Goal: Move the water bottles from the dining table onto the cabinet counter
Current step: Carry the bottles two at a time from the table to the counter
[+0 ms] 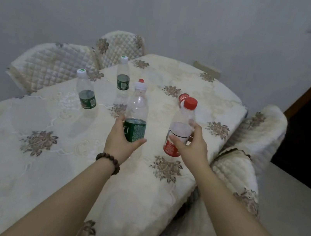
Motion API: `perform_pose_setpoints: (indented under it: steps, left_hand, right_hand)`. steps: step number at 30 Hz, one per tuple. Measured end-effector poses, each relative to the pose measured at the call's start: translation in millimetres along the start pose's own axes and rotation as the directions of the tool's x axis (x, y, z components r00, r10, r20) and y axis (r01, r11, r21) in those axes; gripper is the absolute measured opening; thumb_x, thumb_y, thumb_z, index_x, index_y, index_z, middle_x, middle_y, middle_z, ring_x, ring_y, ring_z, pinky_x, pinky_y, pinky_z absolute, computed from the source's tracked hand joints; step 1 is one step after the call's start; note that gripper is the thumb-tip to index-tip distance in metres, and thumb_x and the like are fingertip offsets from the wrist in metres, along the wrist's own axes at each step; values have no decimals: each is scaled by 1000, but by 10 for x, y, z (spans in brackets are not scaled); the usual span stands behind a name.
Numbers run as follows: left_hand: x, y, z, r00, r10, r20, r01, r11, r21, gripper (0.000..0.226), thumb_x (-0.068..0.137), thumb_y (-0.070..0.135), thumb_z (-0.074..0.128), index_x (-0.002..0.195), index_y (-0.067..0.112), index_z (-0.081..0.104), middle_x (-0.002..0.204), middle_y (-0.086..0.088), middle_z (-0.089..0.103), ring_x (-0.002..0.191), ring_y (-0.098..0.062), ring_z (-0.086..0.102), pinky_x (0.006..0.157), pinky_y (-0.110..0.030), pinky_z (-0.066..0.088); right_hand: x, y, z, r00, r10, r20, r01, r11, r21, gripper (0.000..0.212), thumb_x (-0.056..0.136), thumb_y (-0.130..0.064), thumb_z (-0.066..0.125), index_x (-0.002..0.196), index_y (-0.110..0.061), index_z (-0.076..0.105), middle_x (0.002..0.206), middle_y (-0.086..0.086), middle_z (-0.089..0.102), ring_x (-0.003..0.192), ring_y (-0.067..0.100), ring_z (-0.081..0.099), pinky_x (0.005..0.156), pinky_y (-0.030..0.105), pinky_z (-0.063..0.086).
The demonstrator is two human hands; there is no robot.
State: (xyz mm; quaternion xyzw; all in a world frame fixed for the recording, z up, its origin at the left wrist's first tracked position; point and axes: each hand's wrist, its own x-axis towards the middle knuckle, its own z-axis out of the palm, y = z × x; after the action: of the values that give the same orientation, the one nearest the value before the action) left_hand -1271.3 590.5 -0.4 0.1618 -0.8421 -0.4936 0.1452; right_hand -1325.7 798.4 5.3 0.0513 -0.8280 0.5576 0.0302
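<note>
- Green bottle (136, 114): clear plastic, white cap with a red tip, green label low on the body. Looks empty. Left hand (121, 140) wraps it at the label, thumb in front, fingers behind.
- Red bottle (180, 128): red cap, red-and-white label, also looks empty. Right hand (191, 144) clasps it round the label band, thumb across the front.
- Both bottles are upright at the near-right part of the worktop (10, 166); cannot tell if either base is clear of the cloth.
- Handling, as a judgement: light, thin-walled, likely to dent or crackle under a hard squeeze. Label band is the stiffest, least slippery place for the grip; a light hold should do.
- A second red cap (183, 97) shows just behind the red bottle; its body is hidden.
- Two more green-label bottles stand farther back: one left (86, 94), one centre (122, 78).
- Quilted chairs (53, 65) ring the worktop. Cabinet counter not in view.
</note>
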Motion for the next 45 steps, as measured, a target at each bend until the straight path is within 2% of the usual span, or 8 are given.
perform_pose_setpoints:
  steps: [8, 13, 20, 25, 29, 35, 39, 45]
  left_hand:
    - [-518, 240, 62, 974, 177, 143, -169, 983, -65, 84, 65, 38, 83, 132, 23, 34, 126, -1, 52, 108, -17, 54, 89, -34, 50]
    - [-947, 424, 184, 920, 316, 232, -292, 947, -132, 85, 65, 37, 83, 133, 22, 34, 124, 2, 52, 104, -9, 51, 83, -22, 43]
    - [-1806, 811, 653, 783, 448, 431, -372, 893, -253, 87, 63, 42, 83, 133, 25, 33, 121, 8, 51, 105, -9, 52, 77, -13, 40]
    - [-2661, 1142, 1095, 586, 569, 577, -415, 823, -389, 79, 65, 36, 83, 128, 24, 37, 121, 9, 50, 106, -6, 51, 84, -14, 42]
    - [-3477, 1322, 1409, 408, 620, 670, -421, 779, -464, 81, 65, 34, 83, 131, 21, 38, 120, 13, 48, 105, -2, 47, 79, 1, 34]
    - [-4891, 1546, 1835, 87, 614, 785, -374, 750, -545, 84, 67, 31, 82, 136, 22, 35, 130, 6, 50, 114, -9, 49, 89, -23, 44]
    - [-6003, 1691, 2036, -127, 620, 774, -341, 706, -621, 80, 66, 32, 82, 131, 29, 35, 115, 18, 48, 103, -2, 48, 71, -8, 38]
    - [-7915, 1863, 2052, -442, 610, 657, -230, 631, -741, 81, 65, 32, 84, 130, 30, 36, 113, 19, 49, 95, 5, 50, 70, -1, 38]
  right_hand:
    - [-850, -127, -497, 968, 0, -251, -15, 998, -59, 67, 70, -42, 77, 127, -29, 44, 117, -5, 61, 103, 12, 58, 83, 29, 48]
    - [-1549, -205, -887, 914, 15, -405, -42, 997, -58, 58, 70, -41, 76, 118, -32, 45, 104, -20, 59, 97, 7, 61, 74, 31, 53]
    - [-2787, -98, -1603, 730, 97, -676, -142, 990, -12, 59, 71, -40, 76, 121, -34, 44, 104, -26, 55, 95, -10, 54, 64, 5, 44]
    - [-3849, 78, -2059, 540, 187, -820, -267, 963, 44, 53, 71, -43, 75, 112, -43, 41, 95, -33, 52, 88, -13, 52, 67, 9, 38]
    - [-4782, 186, -2330, 349, 234, -907, -349, 931, 106, 55, 73, -40, 76, 118, -35, 44, 104, -22, 57, 95, -2, 55, 70, 9, 40]
    - [-6249, 270, -2639, 41, 246, -968, -408, 889, 209, 64, 76, -36, 75, 130, -28, 42, 107, -24, 50, 88, -8, 50, 68, 6, 35]
    - [-7272, 252, -2808, -164, 229, -959, -422, 863, 278, 62, 75, -35, 76, 127, -30, 43, 100, -28, 53, 89, -9, 53, 70, 9, 39]
    - [-8871, 107, -2969, -464, 134, -876, -454, 813, 365, 64, 73, -31, 78, 128, -24, 45, 113, -13, 59, 101, 6, 58, 84, 24, 47]
